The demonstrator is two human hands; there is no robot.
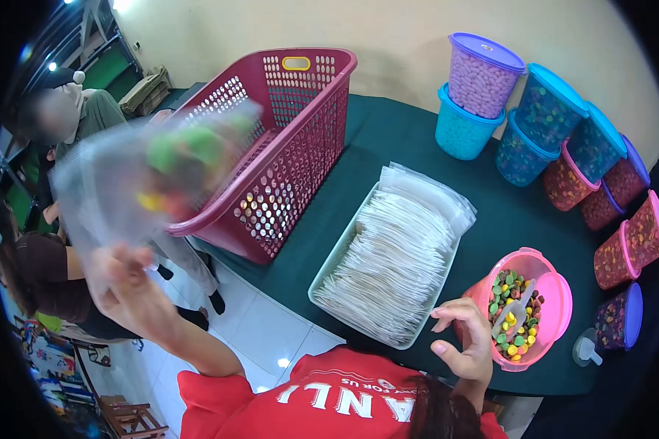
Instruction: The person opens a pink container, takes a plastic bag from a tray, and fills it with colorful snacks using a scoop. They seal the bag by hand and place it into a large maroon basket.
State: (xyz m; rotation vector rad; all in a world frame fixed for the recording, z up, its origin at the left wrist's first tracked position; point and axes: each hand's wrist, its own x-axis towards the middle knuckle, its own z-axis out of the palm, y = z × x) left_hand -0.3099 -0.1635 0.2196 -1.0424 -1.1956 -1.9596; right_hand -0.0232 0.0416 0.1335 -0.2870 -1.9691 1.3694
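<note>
My left hand point(128, 289) is raised at the left and grips the bottom of a clear plastic bag point(117, 183) with green, yellow and red candies inside. The bag is blurred and sits beside the open side of a red laundry-style basket point(300, 132). My right hand point(467, 338) hovers empty with fingers apart at the table's near edge, between a grey tray point(322, 282) stacked with clear bags and a pink tub point(556, 293) of mixed candies. A clear scoop point(515, 311) lies in the pink tub.
Several lidded tubs of coloured candies point(549, 110) line the back right of the dark green table point(512, 212). A small white cap point(586, 350) lies by the pink tub. Two people point(44, 271) are at the left, on the white tiled floor point(263, 329).
</note>
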